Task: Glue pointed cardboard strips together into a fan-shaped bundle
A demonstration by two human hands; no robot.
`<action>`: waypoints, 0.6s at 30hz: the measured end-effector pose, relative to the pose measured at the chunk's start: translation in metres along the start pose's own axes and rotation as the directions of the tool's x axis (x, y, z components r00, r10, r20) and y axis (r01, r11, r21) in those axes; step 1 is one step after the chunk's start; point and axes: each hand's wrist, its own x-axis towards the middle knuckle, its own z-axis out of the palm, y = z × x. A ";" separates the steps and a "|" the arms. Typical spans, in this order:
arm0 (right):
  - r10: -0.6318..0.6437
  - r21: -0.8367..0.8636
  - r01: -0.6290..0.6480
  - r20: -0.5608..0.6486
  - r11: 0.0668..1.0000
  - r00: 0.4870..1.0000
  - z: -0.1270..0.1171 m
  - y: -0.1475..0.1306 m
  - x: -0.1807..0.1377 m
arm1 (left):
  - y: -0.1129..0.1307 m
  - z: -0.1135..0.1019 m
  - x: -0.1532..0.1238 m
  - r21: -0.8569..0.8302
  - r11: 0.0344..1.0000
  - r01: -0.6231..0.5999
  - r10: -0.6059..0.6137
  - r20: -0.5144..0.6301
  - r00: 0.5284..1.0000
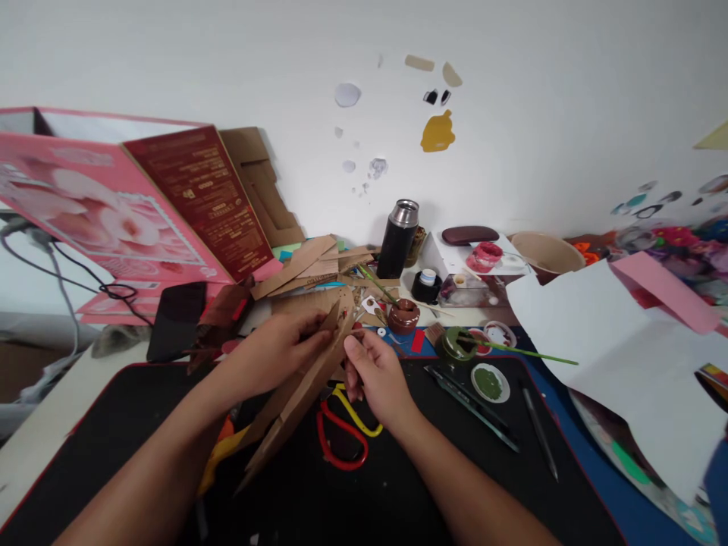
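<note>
Long strips of brown cardboard (304, 394) slant across the middle of the view, raised above a black mat (455, 485). My left hand (290, 341) is closed on the cardboard from its left side, fingers wrapped over the upper part. On the other side my right hand (375, 371) pinches the cardboard's edge near its top end; the fingertips are partly hidden. Scissors with one red and one yellow handle (344, 440) lie on the mat just below my right hand, their blades mostly covered. Something orange-yellow (219, 455) shows beneath my left forearm.
Cardboard scraps (307, 265) pile up behind my hands. A black thermos (398, 239), a brown paint jar (403, 316) and a green paint jar (458, 343) stand beyond. Pens (472, 406) lie at right, near white paper (626, 356). A pink box (114, 205) and a phone (176, 320) are left.
</note>
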 end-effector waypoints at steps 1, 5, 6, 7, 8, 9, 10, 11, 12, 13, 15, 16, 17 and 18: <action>0.001 -0.001 -0.001 0.000 1.000 1.000 0.000 -0.001 0.000 | 0.000 -0.002 0.000 -0.015 1.000 -0.004 0.004 -0.015 1.000; 0.012 -0.033 -0.011 0.015 0.999 1.000 0.001 0.000 -0.004 | -0.002 -0.027 -0.004 -0.337 0.941 0.036 -0.132 -0.267 0.955; 0.017 -0.049 -0.015 0.036 0.999 0.999 0.002 0.001 -0.005 | -0.003 -0.036 -0.006 -0.468 0.884 0.019 -0.205 -0.350 0.914; 0.016 -0.073 -0.012 0.064 0.997 0.998 0.003 0.003 -0.007 | -0.004 -0.044 -0.009 -0.579 0.816 0.006 -0.289 -0.398 0.871; 0.015 -0.107 -0.004 0.101 0.994 0.995 0.005 0.006 -0.010 | -0.004 -0.051 -0.011 -0.650 0.759 -0.015 -0.349 -0.427 0.834; 0.007 -0.153 0.014 0.140 0.988 0.990 0.007 0.009 -0.013 | -0.005 -0.057 -0.013 -0.686 0.727 -0.039 -0.379 -0.447 0.810; 0.004 -0.223 0.040 0.192 0.974 0.981 0.009 0.012 -0.015 | -0.005 -0.061 -0.015 -0.699 0.712 -0.057 -0.384 -0.456 0.803; -0.013 -0.294 0.084 0.235 0.952 0.972 0.012 0.016 -0.018 | -0.005 -0.065 -0.016 -0.704 0.707 -0.066 -0.378 -0.454 0.807; -0.029 -0.364 0.132 0.275 0.922 0.961 0.015 0.020 -0.020 | -0.004 -0.067 -0.017 -0.703 0.705 -0.091 -0.359 -0.464 0.809; -0.038 -0.422 0.174 0.310 0.890 0.950 0.018 0.023 -0.022 | -0.004 -0.068 -0.018 -0.696 0.708 -0.118 -0.335 -0.478 0.812; -0.010 -0.499 0.200 0.356 0.843 0.934 0.025 0.027 -0.025 | -0.003 -0.069 -0.020 -0.706 0.692 -0.148 -0.299 -0.467 0.832; 0.002 -0.534 0.215 0.376 0.818 0.926 0.029 0.028 -0.025 | -0.002 -0.070 -0.021 -0.707 0.689 -0.159 -0.284 -0.465 0.838; 0.006 -0.570 0.242 0.399 0.785 0.917 0.033 0.027 -0.026 | -0.002 -0.071 -0.023 -0.712 0.679 -0.180 -0.277 -0.475 0.835; 0.011 -0.606 0.277 0.427 0.746 0.904 0.037 0.025 -0.026 | -0.002 -0.073 -0.025 -0.718 0.667 -0.200 -0.269 -0.482 0.834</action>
